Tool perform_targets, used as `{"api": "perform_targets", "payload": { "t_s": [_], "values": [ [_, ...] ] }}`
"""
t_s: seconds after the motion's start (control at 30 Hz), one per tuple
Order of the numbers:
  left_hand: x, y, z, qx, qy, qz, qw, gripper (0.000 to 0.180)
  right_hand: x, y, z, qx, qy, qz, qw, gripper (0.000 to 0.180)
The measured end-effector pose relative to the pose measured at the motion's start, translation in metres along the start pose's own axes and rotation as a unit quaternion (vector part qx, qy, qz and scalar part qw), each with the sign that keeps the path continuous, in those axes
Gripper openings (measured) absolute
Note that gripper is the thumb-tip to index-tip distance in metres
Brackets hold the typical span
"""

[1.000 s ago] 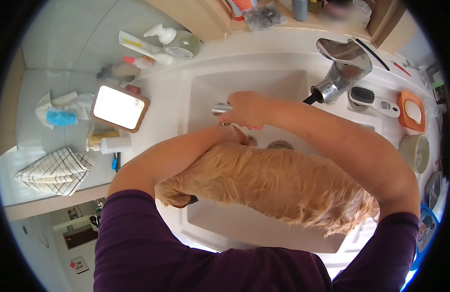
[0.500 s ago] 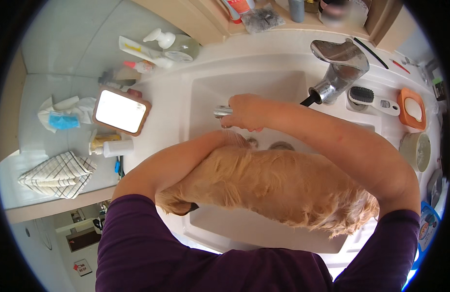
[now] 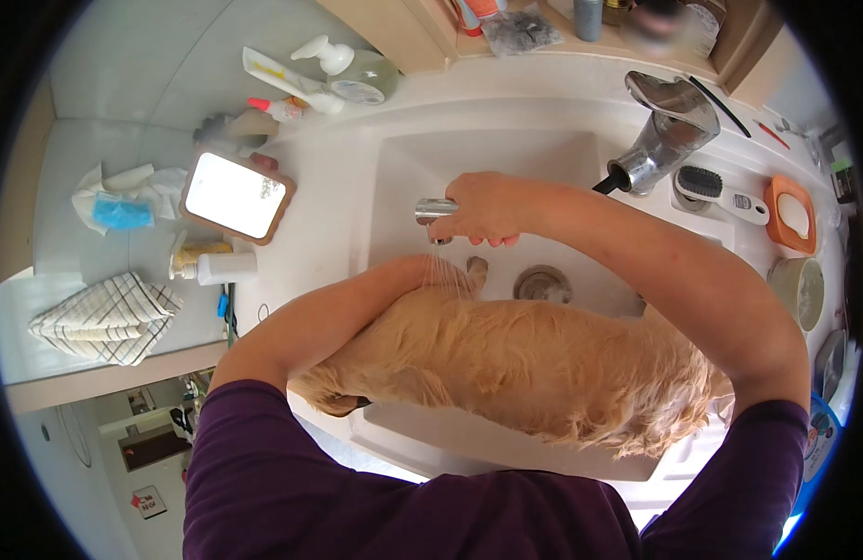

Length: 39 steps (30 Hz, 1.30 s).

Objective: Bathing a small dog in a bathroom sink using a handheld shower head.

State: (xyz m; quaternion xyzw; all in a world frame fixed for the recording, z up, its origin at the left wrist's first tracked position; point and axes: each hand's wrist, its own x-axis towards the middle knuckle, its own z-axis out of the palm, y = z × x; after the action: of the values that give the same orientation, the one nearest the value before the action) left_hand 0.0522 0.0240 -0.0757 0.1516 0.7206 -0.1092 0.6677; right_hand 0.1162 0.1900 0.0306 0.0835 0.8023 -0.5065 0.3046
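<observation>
A wet dog with tan fur (image 3: 506,359) stretches across the white sink (image 3: 394,177), its head to the left beside my left arm. A small paw (image 3: 477,268) shows beyond its body. My right hand (image 3: 487,207) is closed around a chrome pull-out spray head (image 3: 434,211), above the far side of the dog. Thin streams of water fall from it onto my left hand (image 3: 445,273) and the fur beside it. That left hand rests against the dog's front, near the paw; its fingers are mostly hidden by fur and spray.
The chrome faucet (image 3: 669,131) stands at the back right. Beside it lie a black-bristled brush (image 3: 721,193) and an orange soap dish (image 3: 791,215). At left are a framed mirror (image 3: 236,198), pump bottles (image 3: 361,79) and a checked cloth (image 3: 110,319). The drain (image 3: 543,284) shows beyond the dog.
The dog's body sits slightly nearer me, uncovering more of the drain and the paw. The water streams show more plainly. My right hand keeps its hold on the spray head.
</observation>
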Motion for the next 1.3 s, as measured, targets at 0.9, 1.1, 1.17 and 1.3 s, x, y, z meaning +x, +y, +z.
{"api": "perform_targets", "payload": {
  "t_s": [0.9, 1.1, 1.17, 1.3],
  "values": [
    [0.070, -0.044, -0.053, 0.169, 0.442, 0.358, 0.805, 0.021, 0.011, 0.008, 0.006, -0.090, 0.225, -0.101, 0.965, 0.047],
    [0.000, -0.021, -0.038, -0.115, 0.293, 0.385, 0.868, 0.015, 0.002, 0.003, 0.000, -0.076, 0.216, -0.080, 0.970, 0.046],
    [-0.001, -0.019, -0.034, -0.446, 0.154, 0.282, 0.835, 0.015, 0.005, 0.005, 0.001, -0.075, 0.187, -0.083, 0.976, 0.049],
    [0.008, -0.021, -0.035, -0.457, 0.131, 0.341, 0.811, 0.017, 0.009, 0.007, 0.000, -0.055, 0.172, -0.107, 0.978, 0.045]
  ]
}}
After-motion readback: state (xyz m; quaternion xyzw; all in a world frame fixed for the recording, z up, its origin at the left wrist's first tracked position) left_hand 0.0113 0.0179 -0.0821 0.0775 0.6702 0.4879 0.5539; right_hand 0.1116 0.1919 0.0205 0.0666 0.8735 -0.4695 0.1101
